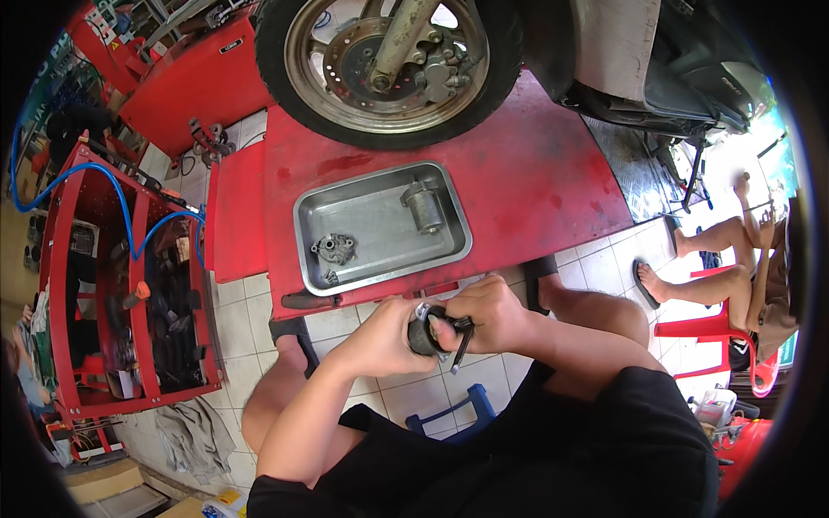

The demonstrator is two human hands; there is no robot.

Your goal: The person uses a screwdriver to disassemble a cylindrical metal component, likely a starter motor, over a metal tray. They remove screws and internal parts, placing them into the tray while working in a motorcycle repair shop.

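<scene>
My left hand (393, 335) is closed around a dark, round, cup-like metal part (424, 335) with a bright lug at its upper edge. My right hand (490, 315) grips a thin black bar-shaped tool (464, 345), its thumb reaching to the mouth of the round part. Both hands meet in front of my body, just off the near edge of the red lift table (535, 198). A steel tray (380, 266) on the table carries a silver cylindrical motor body (425, 210) and a round cast metal piece (334, 249). Fingers hide much of the part and tool.
A motorcycle front wheel (389, 129) stands on the table behind the tray. To the left is a red tool cart (142, 319) with a blue air hose (128, 216). A blue stool (458, 414) is below me. Another person (747, 268) sits at right.
</scene>
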